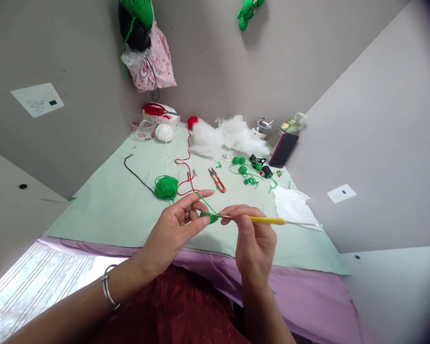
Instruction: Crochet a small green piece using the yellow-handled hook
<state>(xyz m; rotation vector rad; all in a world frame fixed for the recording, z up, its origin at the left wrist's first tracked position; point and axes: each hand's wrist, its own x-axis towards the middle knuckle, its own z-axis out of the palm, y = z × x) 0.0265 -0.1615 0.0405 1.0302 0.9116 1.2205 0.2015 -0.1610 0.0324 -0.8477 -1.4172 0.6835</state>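
Between thumb and fingers, my left hand [182,217] pinches a small green crochet piece [209,218], its forefinger stretched out with a green yarn strand running over it. My right hand [252,234] grips a crochet hook [268,220] with a yellow handle, and the hook's metal tip meets the right edge of the piece. A green yarn ball [166,188] lies on the table just beyond my left hand. Orange-handled thread snips [217,180] rest a little further off, between both hands.
White stuffing [229,136] is heaped at the back, beside a red yarn ball [192,122] and a white yarn ball [164,133]. Several small green crocheted balls [242,169] lie right of the snips. A phone [284,150] leans near the right wall; white paper [293,206] lies below it.
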